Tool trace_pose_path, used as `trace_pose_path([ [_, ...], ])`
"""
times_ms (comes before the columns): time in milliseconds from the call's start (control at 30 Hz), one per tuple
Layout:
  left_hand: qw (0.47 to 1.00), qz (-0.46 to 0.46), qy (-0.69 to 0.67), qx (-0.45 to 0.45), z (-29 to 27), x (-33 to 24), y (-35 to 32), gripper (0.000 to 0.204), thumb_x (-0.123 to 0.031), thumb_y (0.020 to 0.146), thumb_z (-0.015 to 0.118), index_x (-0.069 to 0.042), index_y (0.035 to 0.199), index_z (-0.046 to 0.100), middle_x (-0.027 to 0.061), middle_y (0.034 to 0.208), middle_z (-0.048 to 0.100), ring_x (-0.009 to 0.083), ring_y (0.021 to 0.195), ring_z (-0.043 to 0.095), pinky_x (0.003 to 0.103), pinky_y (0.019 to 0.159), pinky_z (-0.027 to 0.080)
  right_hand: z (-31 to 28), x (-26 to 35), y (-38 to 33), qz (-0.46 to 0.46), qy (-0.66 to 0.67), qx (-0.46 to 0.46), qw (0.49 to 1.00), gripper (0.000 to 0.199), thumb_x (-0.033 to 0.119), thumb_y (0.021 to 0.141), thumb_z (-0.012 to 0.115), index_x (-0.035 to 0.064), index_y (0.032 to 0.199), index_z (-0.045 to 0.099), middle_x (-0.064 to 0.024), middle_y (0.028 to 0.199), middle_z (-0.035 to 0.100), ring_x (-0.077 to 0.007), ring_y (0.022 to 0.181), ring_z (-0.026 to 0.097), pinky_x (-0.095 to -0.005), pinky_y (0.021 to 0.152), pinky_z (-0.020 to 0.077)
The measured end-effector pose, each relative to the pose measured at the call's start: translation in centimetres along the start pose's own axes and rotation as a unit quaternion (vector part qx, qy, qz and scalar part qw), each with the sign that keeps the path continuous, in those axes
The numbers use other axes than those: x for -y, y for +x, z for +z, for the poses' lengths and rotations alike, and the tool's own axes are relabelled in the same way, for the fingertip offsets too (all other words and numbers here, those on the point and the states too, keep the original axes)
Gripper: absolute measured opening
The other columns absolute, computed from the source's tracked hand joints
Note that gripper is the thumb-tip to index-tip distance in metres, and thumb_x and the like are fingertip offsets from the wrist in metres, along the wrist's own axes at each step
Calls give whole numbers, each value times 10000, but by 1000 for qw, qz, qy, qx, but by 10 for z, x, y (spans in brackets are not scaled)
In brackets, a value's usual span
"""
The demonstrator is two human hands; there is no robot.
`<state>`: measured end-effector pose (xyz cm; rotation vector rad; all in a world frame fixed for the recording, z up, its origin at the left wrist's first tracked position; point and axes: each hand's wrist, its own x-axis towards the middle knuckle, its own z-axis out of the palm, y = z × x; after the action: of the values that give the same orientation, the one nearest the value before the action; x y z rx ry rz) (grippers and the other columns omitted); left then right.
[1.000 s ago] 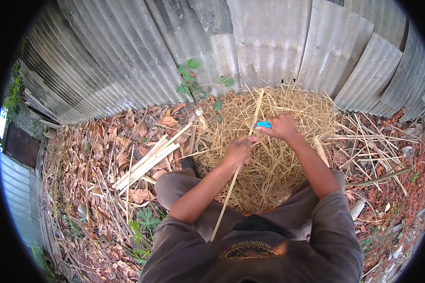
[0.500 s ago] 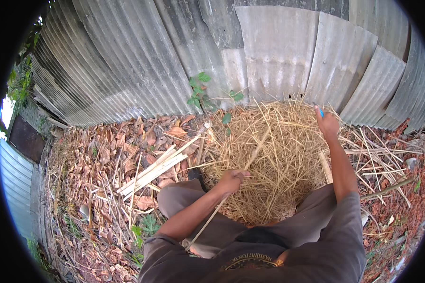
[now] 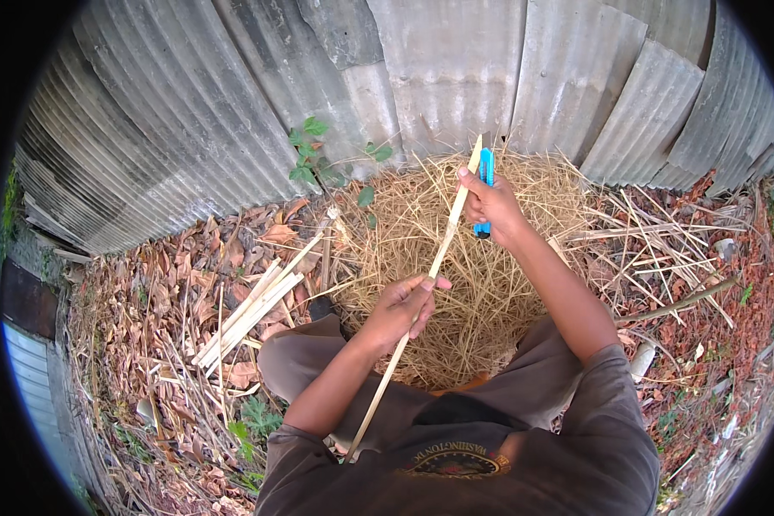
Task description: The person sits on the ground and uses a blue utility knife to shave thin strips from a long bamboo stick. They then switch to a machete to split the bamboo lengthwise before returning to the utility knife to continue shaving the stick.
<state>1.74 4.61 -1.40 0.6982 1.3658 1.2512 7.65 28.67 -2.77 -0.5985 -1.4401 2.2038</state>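
A long pale strip, apparently split bamboo (image 3: 443,247), slants from my lap up past both hands. My left hand (image 3: 402,311) is closed round its middle. Near the strip's upper end, my right hand (image 3: 494,205) grips a blue utility knife (image 3: 487,172), its blade showing at the top beside the strip. The right thumb lies against the strip. A heap of thin, straw-coloured shavings (image 3: 525,267) lies under both hands, between my bent legs.
Several pale split strips (image 3: 254,314) lie on dry leaves at left. More thin sticks (image 3: 662,241) are scattered at right. Corrugated metal sheets (image 3: 456,77) form a wall along the far side, with a small green plant (image 3: 308,155) at its foot.
My right hand has come left and nearer with the knife, to the upper end of the strip. The strip now stands steeper in my left hand. The whole view has shifted slightly.
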Motion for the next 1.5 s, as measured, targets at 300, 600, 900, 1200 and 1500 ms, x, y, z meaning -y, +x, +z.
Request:
trace_pose_path([
  [300,980,98,124,-119,2,-10,23,292,-196,1016,475,1,1196,594,-37,626,452,38,546,422,213,502,361,4,-1,7,-195,-213,-115,950,464,461,885,656,4,940,602,18,544,453,-102,452,436,-267,441,353],
  [600,964,133,151,-172,0,-5,34,260,-118,995,478,0,1181,616,-53,636,432,29,569,396,215,520,344,28,-14,-24,-254,-397,-20,882,383,390,825,740,52,1003,705,-32,524,533,-106,452,482,-289,453,398],
  [900,977,112,98,-156,-4,13,28,294,-178,1012,472,-12,1215,606,-57,611,420,25,534,377,209,492,327,21,-11,-13,-130,-161,-38,978,253,246,918,667,19,811,640,43,603,497,-52,500,379,-249,469,335],
  [1200,990,61,76,-103,-4,6,10,331,-247,1019,461,-23,1221,596,-41,554,441,36,430,390,205,404,319,11,12,-10,-11,-184,-80,980,282,287,900,687,84,773,538,69,518,366,-38,437,325,-215,422,252],
  [1500,993,36,-6,-109,-2,2,15,406,-359,1022,448,-22,1172,618,-50,566,410,32,435,369,203,413,317,25,-9,-20,35,-5,-9,999,297,247,910,674,129,747,456,62,524,390,-53,418,320,-224,413,264],
])
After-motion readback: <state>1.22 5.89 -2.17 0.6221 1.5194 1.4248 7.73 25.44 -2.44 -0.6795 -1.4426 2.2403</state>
